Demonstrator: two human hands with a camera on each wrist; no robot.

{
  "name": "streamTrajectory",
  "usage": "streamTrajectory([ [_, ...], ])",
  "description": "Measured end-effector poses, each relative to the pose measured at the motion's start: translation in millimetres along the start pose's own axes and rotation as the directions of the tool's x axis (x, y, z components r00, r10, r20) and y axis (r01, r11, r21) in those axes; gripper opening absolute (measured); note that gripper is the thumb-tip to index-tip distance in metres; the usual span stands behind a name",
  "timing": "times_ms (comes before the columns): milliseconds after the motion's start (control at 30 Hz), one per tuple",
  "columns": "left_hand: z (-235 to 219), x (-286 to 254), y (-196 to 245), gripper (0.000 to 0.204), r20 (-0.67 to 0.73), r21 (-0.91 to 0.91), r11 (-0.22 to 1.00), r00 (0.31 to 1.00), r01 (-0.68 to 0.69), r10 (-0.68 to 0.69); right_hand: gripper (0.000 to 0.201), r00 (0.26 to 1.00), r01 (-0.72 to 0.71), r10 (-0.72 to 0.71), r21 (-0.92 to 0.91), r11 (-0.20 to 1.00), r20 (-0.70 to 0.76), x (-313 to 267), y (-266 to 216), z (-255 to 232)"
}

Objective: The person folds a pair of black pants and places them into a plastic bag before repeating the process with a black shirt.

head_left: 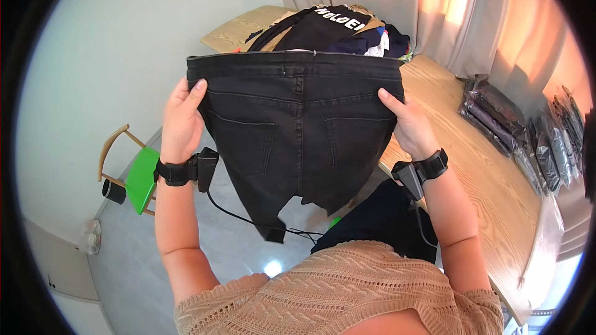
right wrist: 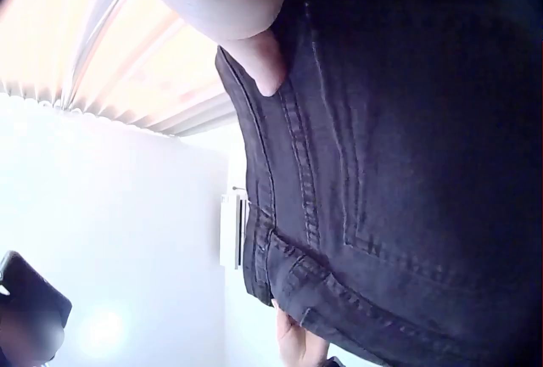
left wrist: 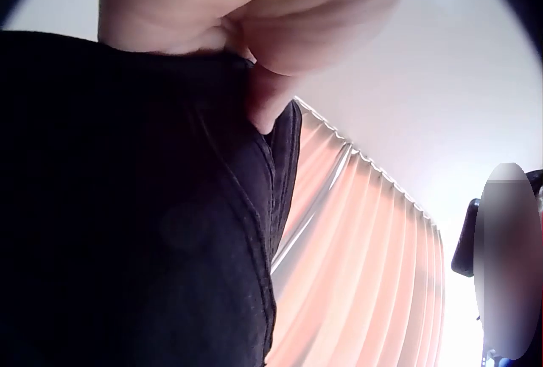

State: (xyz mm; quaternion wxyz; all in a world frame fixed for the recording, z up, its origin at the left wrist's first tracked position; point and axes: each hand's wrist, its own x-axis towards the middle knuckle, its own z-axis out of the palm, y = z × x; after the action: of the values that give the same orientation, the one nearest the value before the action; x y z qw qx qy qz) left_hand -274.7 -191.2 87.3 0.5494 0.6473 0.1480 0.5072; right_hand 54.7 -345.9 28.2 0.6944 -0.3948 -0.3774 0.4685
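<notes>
A pair of black jeans [head_left: 301, 124] hangs stretched between my two hands, its back pockets facing me and the waistband on top. My left hand [head_left: 184, 118] pinches the left side just below the waistband, thumb on the near face. On the other side my right hand [head_left: 411, 123] grips the matching spot, thumb also in front. The legs drop toward the floor and appear foreshortened. In the left wrist view the dark cloth of the jeans [left wrist: 144, 206] fills the left half; in the right wrist view a back pocket of the jeans [right wrist: 407, 180] shows its stitching.
Behind the jeans, a pile of clothes [head_left: 338, 28] lies on the wooden table [head_left: 459, 124]. Plastic-wrapped garments [head_left: 496, 118] line the table's right side near the curtains [head_left: 459, 12]. A green chair [head_left: 141, 177] and a black bin [head_left: 113, 191] stand at the left.
</notes>
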Motion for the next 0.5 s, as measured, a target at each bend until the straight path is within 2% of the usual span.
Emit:
streamTrajectory([
  [100,-13,-4,-11,0.028,0.025,0.017,1.0,1.0,-0.013,0.012,0.035,0.998,0.058,-0.057,0.026,0.998,-0.032,-6,11,-6],
  [167,-16,-14,-14,0.029,0.033,0.018,0.999,0.999,-0.038,0.037,0.032,0.989,0.147,-0.146,0.076,0.986,-0.007,-19,16,-13],
  [233,-18,-37,-8,0.023,0.062,-0.204,0.973,0.991,-0.105,0.12,0.028,0.976,0.194,-0.203,0.114,0.974,0.073,-48,11,-7],
  [267,-12,-48,1,0.014,-0.034,-0.197,0.973,0.992,-0.123,0.119,0.024,0.972,0.186,-0.202,0.135,0.973,0.116,-59,5,-2],
  [300,-8,-45,9,0.006,0.196,-0.301,0.94,0.955,-0.159,0.224,0.02,0.873,0.258,-0.323,0.217,0.941,0.365,-55,1,-2],
  [333,-2,-42,17,0.004,0.4,-0.411,0.898,0.855,-0.155,0.33,0.017,0.701,0.299,-0.432,0.316,0.9,0.568,-49,-2,0],
  [367,14,-47,21,0.018,0.379,-0.465,0.858,0.827,-0.218,0.415,0.021,0.575,0.32,-0.48,0.358,0.877,0.663,-45,-8,8],
  [400,18,-39,21,0.021,0.5,-0.525,0.83,0.72,-0.19,0.481,0.025,0.519,0.285,-0.444,0.342,0.895,0.731,-47,-14,14],
  [467,35,-22,9,0.018,0.621,-0.576,0.815,0.615,-0.062,0.486,0.028,0.454,0.217,-0.346,0.275,0.937,0.821,-31,-16,17],
  [500,48,-19,1,0.014,0.635,-0.542,0.839,0.671,0.035,0.382,0.03,0.363,0.178,-0.259,0.206,0.962,0.895,-7,-16,17],
])
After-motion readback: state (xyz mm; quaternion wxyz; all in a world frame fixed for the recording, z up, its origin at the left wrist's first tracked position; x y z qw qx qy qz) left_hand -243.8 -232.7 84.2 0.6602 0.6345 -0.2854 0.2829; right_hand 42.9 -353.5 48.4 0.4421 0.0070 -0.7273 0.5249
